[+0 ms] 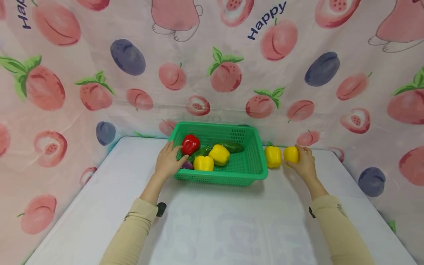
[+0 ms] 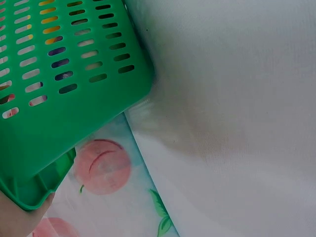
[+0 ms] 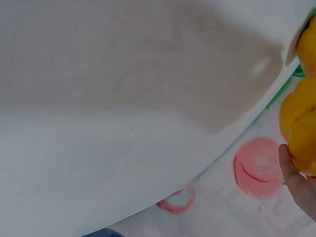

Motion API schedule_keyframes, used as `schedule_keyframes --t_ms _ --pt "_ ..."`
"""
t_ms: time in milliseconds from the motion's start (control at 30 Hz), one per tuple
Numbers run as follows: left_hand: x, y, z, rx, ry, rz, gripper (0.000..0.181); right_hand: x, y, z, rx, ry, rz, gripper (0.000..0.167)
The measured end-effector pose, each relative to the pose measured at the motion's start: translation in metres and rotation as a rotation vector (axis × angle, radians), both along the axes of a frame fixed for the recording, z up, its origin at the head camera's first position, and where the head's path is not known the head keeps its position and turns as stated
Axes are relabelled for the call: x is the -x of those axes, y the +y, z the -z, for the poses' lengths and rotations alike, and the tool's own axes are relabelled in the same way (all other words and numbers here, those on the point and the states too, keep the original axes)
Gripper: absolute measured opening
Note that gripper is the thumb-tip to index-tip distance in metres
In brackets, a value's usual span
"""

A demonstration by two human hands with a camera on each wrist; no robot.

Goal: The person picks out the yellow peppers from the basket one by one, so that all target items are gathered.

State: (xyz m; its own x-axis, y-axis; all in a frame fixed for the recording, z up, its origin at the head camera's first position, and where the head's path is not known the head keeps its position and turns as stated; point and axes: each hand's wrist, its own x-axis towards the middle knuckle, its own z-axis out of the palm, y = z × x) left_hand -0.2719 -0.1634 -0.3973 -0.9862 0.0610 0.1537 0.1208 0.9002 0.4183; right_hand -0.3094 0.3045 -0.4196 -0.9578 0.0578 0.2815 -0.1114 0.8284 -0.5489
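Head view. Green basket (image 1: 232, 177) sits on the white tabletop (image 1: 215, 217), near the fruit-print cloth (image 1: 198, 84) behind it. Contents: red bell pepper (image 1: 191, 144) at the left end; purple vegetable (image 1: 186, 165) at the front left corner, partly hidden; two yellow bell peppers (image 1: 212, 159) near the middle; dark green vegetables, one a long cucumber-like piece (image 1: 234, 147) along the back. Left hand (image 1: 166, 161) at the basket's left end: grip apart, fingers and thumb spread over the rim. Right hand (image 1: 306, 164), right of the basket: grip clamped on a yellow pepper (image 1: 290, 154), thumb low in front, fingers on its far right side. Cannot tell whether this pepper bears on the tabletop. Another yellow pepper (image 1: 273, 157) stands between it and the basket, just beside the basket's right wall.

Left wrist view. Slotted basket wall fills the upper left; yellow and purple show through the slots. Part of the left hand touches the rim at lower left; remaining fingers out of frame.

Right wrist view. Both outside peppers cut off by the right edge; right-hand fingertips on the lower one.
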Motion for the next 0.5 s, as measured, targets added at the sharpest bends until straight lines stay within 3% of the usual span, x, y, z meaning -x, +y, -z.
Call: schedule_keyframes --t_ms 300,500 --pt "0.001 0.0 0.003 -0.007 0.009 0.002 0.058 0.01 0.003 0.006 -0.039 -0.022 0.014 0.072" --pt "0.0 0.0 0.001 -0.016 0.019 0.002 0.057 0.015 0.002 0.006 -0.08 -0.082 0.021 0.072"
